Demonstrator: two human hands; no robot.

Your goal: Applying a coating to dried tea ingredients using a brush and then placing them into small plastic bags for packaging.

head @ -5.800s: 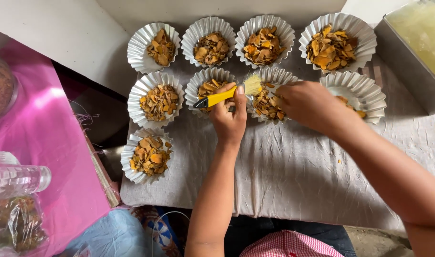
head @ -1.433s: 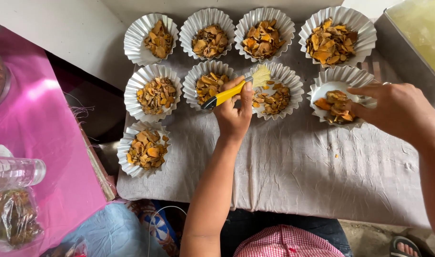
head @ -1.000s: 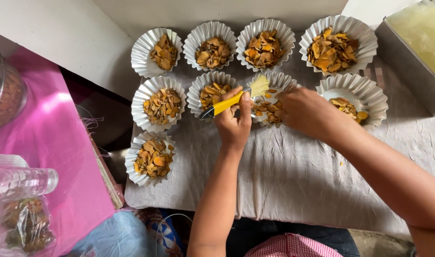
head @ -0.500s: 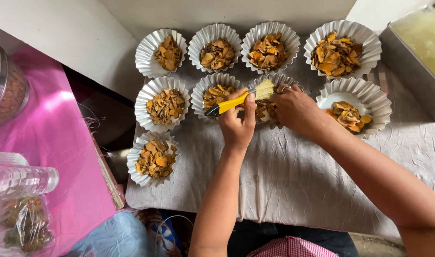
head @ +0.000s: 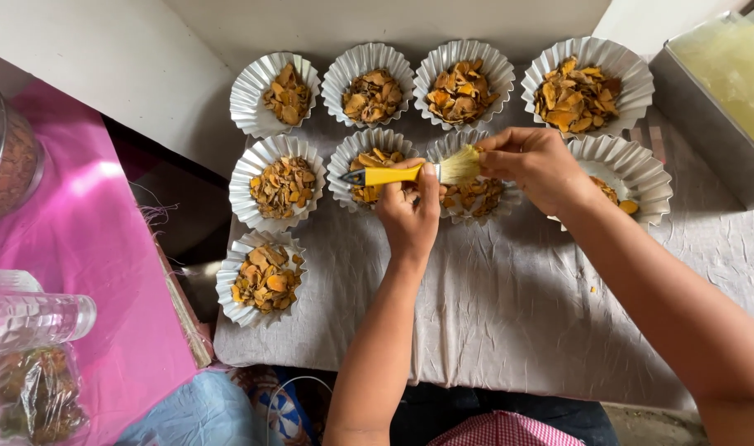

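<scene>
My left hand (head: 410,211) grips the yellow handle of a small brush (head: 393,175), held level with its pale bristles pointing right. My right hand (head: 535,165) has its fingertips pinched together right at the bristles, seemingly on a small orange chip that is mostly hidden. Both hands hover over a fluted foil cup (head: 486,196) of orange-brown dried chips in the middle row. Just right of my right hand, a foil cup (head: 641,169) holds only a few chips.
Several more foil cups of chips, such as the one at the lower left (head: 261,277), sit on a crumpled grey cloth (head: 493,281). A metal tray (head: 699,107) of pale stuff stands at the right. A pink cloth (head: 88,248), jar (head: 5,157) and plastic bottle (head: 30,318) lie at the left.
My right hand has lifted out of the middle cup to the brush's bristles. My left hand has turned the brush level. Earlier my right hand carried chips to the right-hand cup.
</scene>
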